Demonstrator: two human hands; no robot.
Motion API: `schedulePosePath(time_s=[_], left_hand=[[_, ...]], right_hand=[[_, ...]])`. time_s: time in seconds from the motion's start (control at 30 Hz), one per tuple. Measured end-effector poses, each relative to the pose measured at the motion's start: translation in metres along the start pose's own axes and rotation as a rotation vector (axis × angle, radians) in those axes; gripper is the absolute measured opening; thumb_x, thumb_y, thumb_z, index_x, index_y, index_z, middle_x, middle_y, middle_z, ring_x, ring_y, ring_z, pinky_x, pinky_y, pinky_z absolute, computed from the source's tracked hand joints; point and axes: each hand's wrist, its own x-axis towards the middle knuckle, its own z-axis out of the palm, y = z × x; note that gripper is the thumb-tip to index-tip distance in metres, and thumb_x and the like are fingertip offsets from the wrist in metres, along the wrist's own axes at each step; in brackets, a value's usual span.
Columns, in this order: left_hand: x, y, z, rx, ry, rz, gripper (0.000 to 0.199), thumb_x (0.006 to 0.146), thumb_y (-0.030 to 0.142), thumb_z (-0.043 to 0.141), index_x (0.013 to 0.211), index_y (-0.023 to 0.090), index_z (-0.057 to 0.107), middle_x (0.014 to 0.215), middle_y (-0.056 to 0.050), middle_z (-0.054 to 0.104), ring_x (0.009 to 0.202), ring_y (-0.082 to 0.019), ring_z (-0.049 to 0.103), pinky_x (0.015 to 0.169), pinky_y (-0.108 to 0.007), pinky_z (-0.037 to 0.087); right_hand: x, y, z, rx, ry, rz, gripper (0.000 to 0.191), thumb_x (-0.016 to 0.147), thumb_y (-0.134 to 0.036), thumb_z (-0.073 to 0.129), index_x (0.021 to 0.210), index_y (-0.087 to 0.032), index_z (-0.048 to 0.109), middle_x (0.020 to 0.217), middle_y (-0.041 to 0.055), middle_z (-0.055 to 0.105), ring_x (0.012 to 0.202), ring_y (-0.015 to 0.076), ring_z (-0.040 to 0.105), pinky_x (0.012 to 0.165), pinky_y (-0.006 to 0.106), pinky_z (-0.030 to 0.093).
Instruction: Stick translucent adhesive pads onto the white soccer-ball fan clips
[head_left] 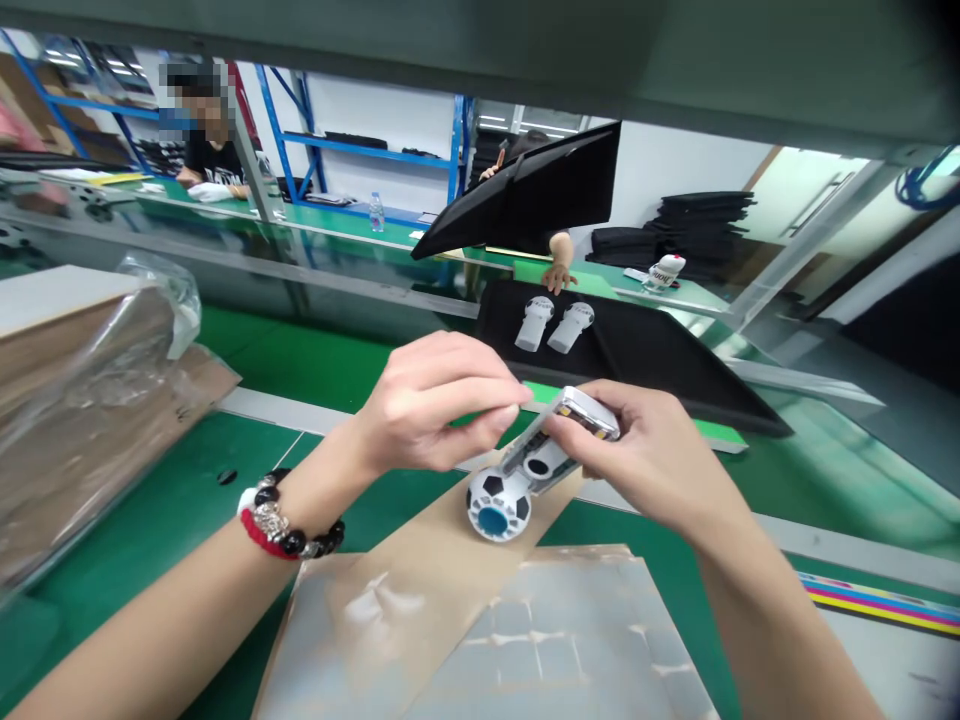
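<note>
No legible text, only blurred shirt lettering [219,188]

A person in a black T-shirt [214,160] is at a far green bench [330,222], beside a slanted metal post [251,165]. A blue metal rack [375,150] stands behind, with a clear plastic bottle [376,212] in front of it. Flat black pieces [705,230] are piled farther right. Near the left edge, clear plastic film [184,305] lies over brown cardboard [82,480].

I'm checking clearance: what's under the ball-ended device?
A brown strip shows under the device, which the right hand holds; green tabletop shows on either side. The part directly beneath is covered, so whether they touch can't be told.
</note>
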Motion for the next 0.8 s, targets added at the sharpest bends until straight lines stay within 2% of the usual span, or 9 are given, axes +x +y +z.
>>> schedulePosePath(time_s=[0.17,0.3,0.5,0.67,0.73,0.8], left_hand=[[0.003,-0.001,-0.006,0.002,0.062,-0.009,0.006,0.084,0.012,0.061,0.088,0.012,0.066,0.075,-0.006,0.07,0.069,-0.015,0.066,0.065,-0.03,0.057],[0.003,-0.002,-0.005,0.01,0.048,-0.012,0.005,0.085,0.013,0.06,0.087,0.013,0.065,0.075,-0.005,0.07,0.068,-0.015,0.066,0.064,-0.029,0.057],[0.001,-0.001,-0.004,0.04,0.018,-0.022,0.005,0.085,0.014,0.059,0.086,0.016,0.064,0.073,-0.003,0.069,0.068,-0.014,0.066,0.064,-0.028,0.057],[0.0,-0.002,-0.004,0.037,0.009,-0.009,0.004,0.084,0.013,0.06,0.085,0.015,0.063,0.072,-0.004,0.068,0.068,-0.014,0.066,0.065,-0.029,0.057],[0.0,-0.002,-0.004,0.037,0.006,-0.004,0.005,0.083,0.011,0.06,0.085,0.014,0.064,0.072,-0.004,0.068,0.069,-0.015,0.066,0.065,-0.029,0.057],[0.0,-0.002,-0.004,0.035,0.005,0.0,0.005,0.082,0.01,0.06,0.084,0.013,0.064,0.072,-0.005,0.068,0.068,-0.015,0.066,0.064,-0.029,0.056]], right_hand=[[0.012,0.021,0.0,0.019,0.154,0.111,0.026,0.082,-0.044,0.066,0.076,-0.018,0.067,0.053,-0.0015,0.06,0.045,0.0137,0.053,0.044,0.024,0.037],[0.009,0.02,-0.004,0.017,0.227,0.128,0.026,0.082,-0.042,0.065,0.076,-0.017,0.068,0.052,-0.0006,0.059,0.045,0.0139,0.052,0.043,0.024,0.035],[0.004,0.009,-0.009,0.009,0.222,0.138,0.024,0.081,-0.04,0.064,0.071,-0.018,0.067,0.049,-0.0022,0.054,0.044,0.013,0.05,0.042,0.023,0.034],[0.004,0.017,-0.019,0.002,0.14,0.177,0.025,0.079,-0.041,0.066,0.068,-0.019,0.067,0.044,-0.0033,0.052,0.04,0.0118,0.048,0.04,0.022,0.033],[0.005,0.026,-0.025,0.018,0.181,0.193,0.027,0.078,-0.043,0.068,0.066,-0.018,0.067,0.041,-0.0031,0.049,0.037,0.0117,0.046,0.038,0.022,0.031],[0.007,0.04,-0.032,0.025,0.299,0.21,0.03,0.078,-0.045,0.069,0.066,-0.017,0.068,0.04,-0.0022,0.049,0.035,0.0129,0.047,0.037,0.023,0.033]])
